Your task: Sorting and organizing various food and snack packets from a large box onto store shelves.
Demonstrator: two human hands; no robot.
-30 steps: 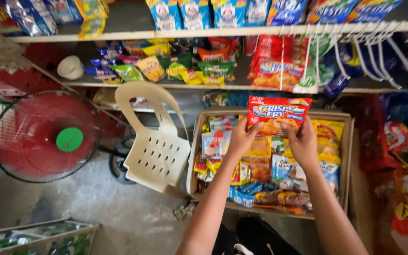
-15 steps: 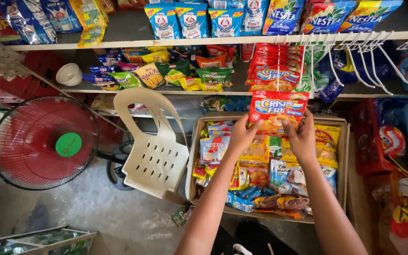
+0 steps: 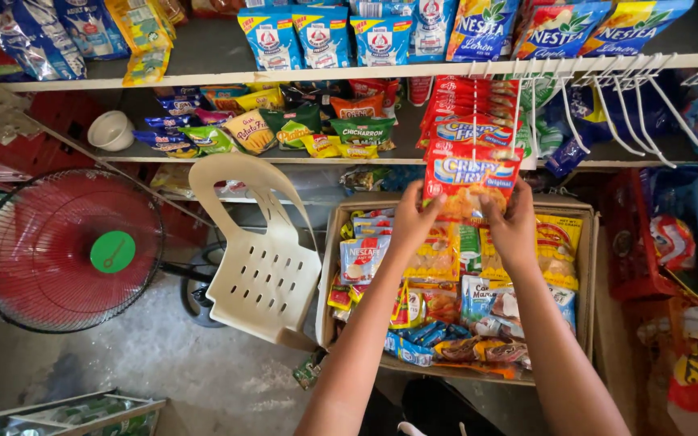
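Both hands higher than half second ago, red-and-yellow foil sachet [image 3: 470,184] now just below hanging red sachet strips [image 3: 470,113]. Left hand [image 3: 415,224] pinches lower left corner, right hand [image 3: 513,228] lower right. Cardboard box of packets [image 3: 330,266] beneath, white plastic chair [image 3: 264,258] beside.

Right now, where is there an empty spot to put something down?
The seat of the white plastic chair is bare, between the red fan and the cardboard box. The grey floor in front of the chair is open too. The box is packed with packets, and both shelves are crowded. Both hands hold the red packet.
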